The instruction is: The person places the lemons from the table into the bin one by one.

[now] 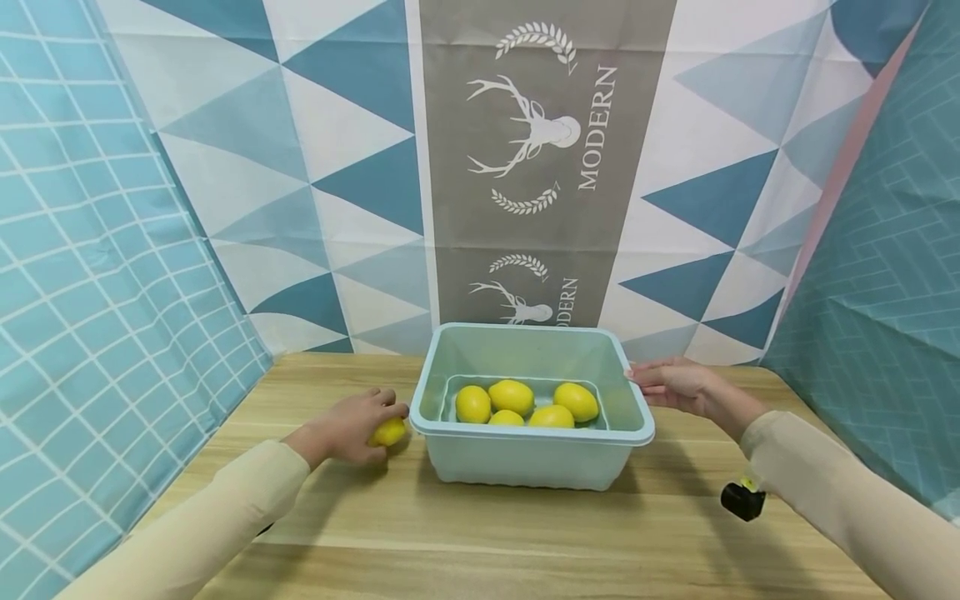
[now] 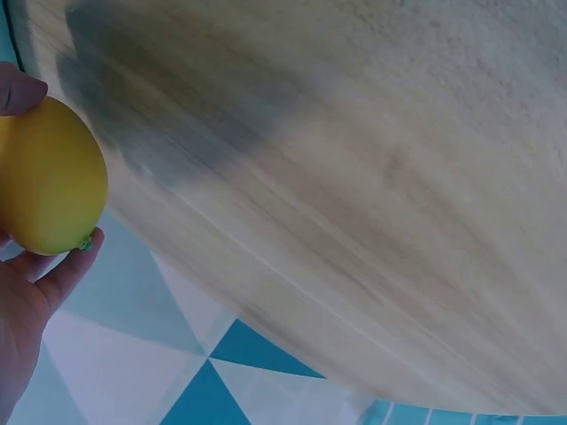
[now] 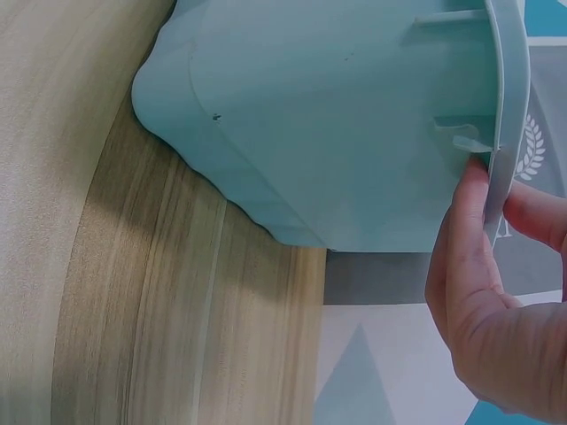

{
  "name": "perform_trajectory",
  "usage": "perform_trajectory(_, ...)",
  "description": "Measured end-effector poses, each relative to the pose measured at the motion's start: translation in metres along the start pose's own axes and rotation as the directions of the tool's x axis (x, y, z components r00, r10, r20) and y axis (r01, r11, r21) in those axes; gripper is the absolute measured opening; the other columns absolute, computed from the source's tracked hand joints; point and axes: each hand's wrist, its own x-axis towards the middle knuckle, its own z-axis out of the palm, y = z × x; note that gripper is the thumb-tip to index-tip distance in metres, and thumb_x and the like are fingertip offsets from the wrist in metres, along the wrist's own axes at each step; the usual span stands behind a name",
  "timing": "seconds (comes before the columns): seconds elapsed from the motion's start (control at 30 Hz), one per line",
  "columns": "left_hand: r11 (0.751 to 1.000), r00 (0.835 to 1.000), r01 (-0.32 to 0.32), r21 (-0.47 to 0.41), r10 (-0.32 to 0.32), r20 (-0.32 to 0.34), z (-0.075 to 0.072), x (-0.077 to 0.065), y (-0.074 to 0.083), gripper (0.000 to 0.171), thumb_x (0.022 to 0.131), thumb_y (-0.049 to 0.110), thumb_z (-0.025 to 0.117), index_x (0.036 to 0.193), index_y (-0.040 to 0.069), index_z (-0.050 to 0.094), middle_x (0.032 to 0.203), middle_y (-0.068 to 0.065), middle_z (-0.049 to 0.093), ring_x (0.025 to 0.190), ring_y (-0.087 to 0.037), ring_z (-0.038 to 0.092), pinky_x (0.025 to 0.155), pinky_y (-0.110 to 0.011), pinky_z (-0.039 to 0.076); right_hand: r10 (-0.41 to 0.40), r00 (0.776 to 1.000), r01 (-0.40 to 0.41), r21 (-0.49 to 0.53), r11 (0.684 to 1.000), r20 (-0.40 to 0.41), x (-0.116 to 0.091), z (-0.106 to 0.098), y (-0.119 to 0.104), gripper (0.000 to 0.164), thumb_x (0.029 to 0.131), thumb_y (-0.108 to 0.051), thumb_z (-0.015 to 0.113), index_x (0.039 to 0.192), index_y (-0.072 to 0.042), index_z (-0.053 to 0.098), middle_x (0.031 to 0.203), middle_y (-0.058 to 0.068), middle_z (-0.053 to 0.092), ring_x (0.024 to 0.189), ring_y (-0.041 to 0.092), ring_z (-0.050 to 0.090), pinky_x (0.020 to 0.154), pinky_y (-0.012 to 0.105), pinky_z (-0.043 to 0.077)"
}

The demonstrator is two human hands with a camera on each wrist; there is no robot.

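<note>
In the head view a pale blue-green plastic basin stands on the table, with several yellow lemons lying on its floor. My left hand is just left of the basin and grips another lemon. The left wrist view shows this lemon between thumb and fingers, its green tip near a fingertip. On the basin's right side, my right hand pinches the rim. Up close in the right wrist view, the thumb lies over the rim and the fingers are beneath it, against the outer wall.
The wood-grain table ends at a patterned backdrop behind the basin. Blue tiled-pattern sheets hang at the left, and a teal sheet at the right. A small black device sits by the right sleeve.
</note>
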Motion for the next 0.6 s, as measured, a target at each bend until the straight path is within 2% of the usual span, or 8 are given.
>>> perform_trajectory(0.1, 1.000, 1.000, -0.008, 0.009, 0.008, -0.009, -0.002, 0.001, -0.001, 0.049, 0.069, 0.025, 0.073, 0.115, 0.016, 0.058, 0.094, 0.000, 0.050, 0.078, -0.012, 0.043, 0.065, -0.026, 0.042, -0.001, 1.000, 0.001, -0.005, 1.000, -0.002, 0.000, 0.000, 0.000, 0.046, 0.096, -0.015, 0.056, 0.133, 0.010, 0.043, 0.086, -0.007, 0.067, 0.078, 0.002, 0.065, 0.077, 0.019, 0.058)
perform_trajectory(0.3, 0.999, 1.000, -0.022, 0.050, 0.023, -0.021, -0.010, 0.003, -0.001, 0.048, 0.069, 0.026, 0.073, 0.114, 0.017, 0.057, 0.093, 0.000, 0.052, 0.078, -0.012, 0.044, 0.062, -0.025, 0.041, -0.008, 1.000, 0.008, -0.012, 1.000, -0.001, 0.001, 0.000, 0.001, 0.061, 0.097, -0.015, 0.055, 0.142, 0.015, 0.028, 0.086, -0.008, 0.068, 0.078, 0.001, 0.065, 0.078, 0.019, 0.058)
perform_trajectory(0.6, 0.999, 0.999, -0.037, 0.021, 0.037, 0.015, -0.025, 0.004, 0.000, 0.043, 0.071, 0.022, 0.072, 0.111, 0.017, 0.058, 0.090, 0.001, 0.050, 0.076, -0.010, 0.044, 0.063, -0.025, 0.042, -0.005, 1.000, 0.005, -0.004, 1.000, -0.002, 0.002, -0.001, 0.001, 0.055, 0.096, -0.014, 0.056, 0.139, 0.013, 0.035, 0.086, -0.008, 0.068, 0.078, 0.002, 0.066, 0.078, 0.020, 0.058)
